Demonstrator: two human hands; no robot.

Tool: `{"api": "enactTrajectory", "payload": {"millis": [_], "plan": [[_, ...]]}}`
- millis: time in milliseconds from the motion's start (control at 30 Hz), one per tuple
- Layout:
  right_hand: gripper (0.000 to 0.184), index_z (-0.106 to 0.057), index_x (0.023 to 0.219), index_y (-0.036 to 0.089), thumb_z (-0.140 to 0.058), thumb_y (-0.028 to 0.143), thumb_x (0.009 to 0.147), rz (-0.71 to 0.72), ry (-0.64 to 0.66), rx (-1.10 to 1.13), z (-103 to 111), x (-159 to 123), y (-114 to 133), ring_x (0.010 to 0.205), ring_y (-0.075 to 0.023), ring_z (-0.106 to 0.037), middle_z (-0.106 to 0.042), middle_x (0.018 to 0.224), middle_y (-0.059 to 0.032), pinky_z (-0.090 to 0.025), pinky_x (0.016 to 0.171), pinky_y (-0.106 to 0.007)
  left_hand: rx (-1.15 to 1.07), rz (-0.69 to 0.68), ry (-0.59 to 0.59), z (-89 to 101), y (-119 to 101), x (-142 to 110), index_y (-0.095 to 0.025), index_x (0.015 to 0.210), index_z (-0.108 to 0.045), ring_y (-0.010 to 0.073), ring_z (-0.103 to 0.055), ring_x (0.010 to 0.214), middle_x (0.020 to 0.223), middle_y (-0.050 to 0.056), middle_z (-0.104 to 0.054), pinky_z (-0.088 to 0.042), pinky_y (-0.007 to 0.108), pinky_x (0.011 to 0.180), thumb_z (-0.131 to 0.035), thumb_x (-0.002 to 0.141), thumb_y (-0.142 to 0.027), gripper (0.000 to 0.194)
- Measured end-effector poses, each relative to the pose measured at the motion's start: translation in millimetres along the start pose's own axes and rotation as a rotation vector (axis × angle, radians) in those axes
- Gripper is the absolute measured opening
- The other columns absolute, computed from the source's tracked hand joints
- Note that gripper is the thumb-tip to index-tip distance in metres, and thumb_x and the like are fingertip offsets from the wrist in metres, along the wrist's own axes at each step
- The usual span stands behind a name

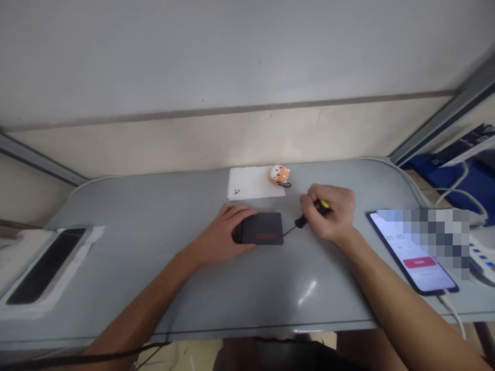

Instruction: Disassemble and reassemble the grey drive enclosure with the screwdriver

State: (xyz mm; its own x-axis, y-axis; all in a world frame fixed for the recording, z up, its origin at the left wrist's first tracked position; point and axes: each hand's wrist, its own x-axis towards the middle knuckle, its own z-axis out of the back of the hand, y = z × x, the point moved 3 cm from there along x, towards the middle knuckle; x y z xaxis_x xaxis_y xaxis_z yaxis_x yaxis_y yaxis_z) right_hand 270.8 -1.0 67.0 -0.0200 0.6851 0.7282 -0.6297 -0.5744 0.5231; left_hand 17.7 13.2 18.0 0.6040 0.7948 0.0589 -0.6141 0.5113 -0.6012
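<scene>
A flat dark rectangular case (pixel 264 226) with faint red lettering lies on the grey table, near its middle. My left hand (pixel 226 231) grips the case from its left end, thumb along the near edge and fingers over the far one. In my right hand (pixel 330 210) is a screwdriver (pixel 301 221) with a black and yellow handle, the fingers closed around it. The shaft slants down to the left, and its tip meets the right edge of the case near the front corner. Whether the tip sits in a gap there is too small to tell.
Behind the case lies white paper (pixel 251 185) with several tiny dark bits, and an orange-and-white animal-shaped pouch (pixel 279 174) on it. To the right are a lit phone (pixel 415 257) on a cable and a power strip (pixel 482 257). A dark phone-like slab (pixel 46 265) lies at left.
</scene>
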Motion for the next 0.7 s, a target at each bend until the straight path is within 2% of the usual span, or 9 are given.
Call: {"api": "enactTrajectory", "payload": {"millis": [133, 233, 333, 400, 433, 500, 567, 600, 700], "plan": [[0.037, -0.036, 0.054, 0.022, -0.055, 0.020, 0.086, 0.014, -0.077, -0.061, 5, 0, -5, 0.044, -0.0095, -0.031, -0.034, 0.047, 0.0047, -0.025, 0.048, -0.028, 0.029, -0.038, -0.009, -9.2, -11, 14, -0.031, 0.139, -0.062, 0.0328, -0.048, 0.135, 0.139, 0.008, -0.063, -0.044, 0.053, 0.119, -0.089, 0.077, -0.046, 0.069], [0.036, -0.036, 0.054, 0.023, -0.055, 0.022, 0.085, -0.037, -0.122, -0.108, 15, 3, -13, 0.044, -0.0103, -0.032, -0.034, 0.047, 0.0044, -0.026, 0.049, -0.030, 0.018, -0.045, -0.001, -13.5, -13, 18, -0.032, 0.142, -0.061, 0.0334, -0.048, 0.137, 0.143, 0.009, -0.060, -0.042, 0.054, 0.122, -0.090, 0.076, -0.050, 0.074], [0.034, -0.040, 0.056, 0.024, -0.056, 0.023, 0.086, -0.165, -0.305, -0.103, 25, 4, -19, 0.047, -0.0122, -0.038, -0.041, 0.049, 0.0032, -0.030, 0.051, -0.031, -0.036, -0.008, -0.003, -15.5, -8, 13, -0.034, 0.148, -0.056, 0.0333, -0.049, 0.141, 0.152, 0.008, -0.053, -0.042, 0.053, 0.123, -0.090, 0.075, -0.051, 0.082], [0.034, -0.041, 0.057, 0.025, -0.056, 0.023, 0.089, -0.225, -0.405, -0.044, 24, 1, -17, 0.049, -0.0134, -0.044, -0.047, 0.051, 0.0022, -0.033, 0.052, -0.031, -0.080, 0.020, -0.025, -15.5, -3, 9, -0.037, 0.151, -0.053, 0.0328, -0.049, 0.143, 0.155, 0.007, -0.051, -0.042, 0.051, 0.124, -0.090, 0.076, -0.050, 0.084], [0.034, -0.042, 0.059, 0.025, -0.055, 0.023, 0.090, -0.225, -0.400, -0.006, 20, -1, -14, 0.050, -0.0137, -0.046, -0.049, 0.052, 0.0020, -0.035, 0.053, -0.031, -0.099, 0.028, -0.034, -15.5, -2, 7, -0.037, 0.151, -0.052, 0.0326, -0.049, 0.144, 0.155, 0.007, -0.050, -0.042, 0.050, 0.124, -0.090, 0.076, -0.050, 0.085], [0.034, -0.043, 0.062, 0.024, -0.054, 0.024, 0.094, -0.153, -0.259, 0.059, 4, -4, -3, 0.052, -0.0133, -0.048, -0.052, 0.055, 0.0020, -0.038, 0.055, -0.030, -0.126, 0.034, -0.043, -15.6, 0, 5, -0.038, 0.151, -0.053, 0.0325, -0.049, 0.145, 0.155, 0.006, -0.051, -0.040, 0.050, 0.126, -0.091, 0.075, -0.049, 0.085], [0.032, -0.043, 0.065, 0.024, -0.053, 0.022, 0.096, 0.014, -0.058, 0.066, -13, -9, 12, 0.053, -0.0124, -0.046, -0.052, 0.057, 0.0023, -0.037, 0.055, -0.029, -0.135, 0.037, -0.048, -15.9, -1, 4, -0.037, 0.150, -0.054, 0.0330, -0.048, 0.145, 0.153, 0.007, -0.051, -0.039, 0.051, 0.126, -0.093, 0.072, -0.048, 0.088], [0.031, -0.042, 0.066, 0.024, -0.053, 0.020, 0.095, 0.110, -0.001, 0.057, -18, -11, 20, 0.052, -0.0119, -0.043, -0.049, 0.056, 0.0030, -0.035, 0.053, -0.029, -0.134, 0.040, -0.049, -16.0, -2, 4, -0.036, 0.150, -0.053, 0.0330, -0.048, 0.145, 0.153, 0.007, -0.051, -0.038, 0.052, 0.127, -0.093, 0.072, -0.048, 0.089], [0.031, -0.038, 0.068, 0.024, -0.053, 0.013, 0.092, 0.245, 0.058, 0.020, -24, -13, 32, 0.051, -0.0116, -0.036, -0.042, 0.054, 0.0047, -0.031, 0.052, -0.029, -0.118, 0.050, -0.042, -16.4, -4, 5, -0.035, 0.150, -0.054, 0.0331, -0.047, 0.146, 0.153, 0.008, -0.050, -0.037, 0.052, 0.127, -0.094, 0.070, -0.049, 0.091]]}}
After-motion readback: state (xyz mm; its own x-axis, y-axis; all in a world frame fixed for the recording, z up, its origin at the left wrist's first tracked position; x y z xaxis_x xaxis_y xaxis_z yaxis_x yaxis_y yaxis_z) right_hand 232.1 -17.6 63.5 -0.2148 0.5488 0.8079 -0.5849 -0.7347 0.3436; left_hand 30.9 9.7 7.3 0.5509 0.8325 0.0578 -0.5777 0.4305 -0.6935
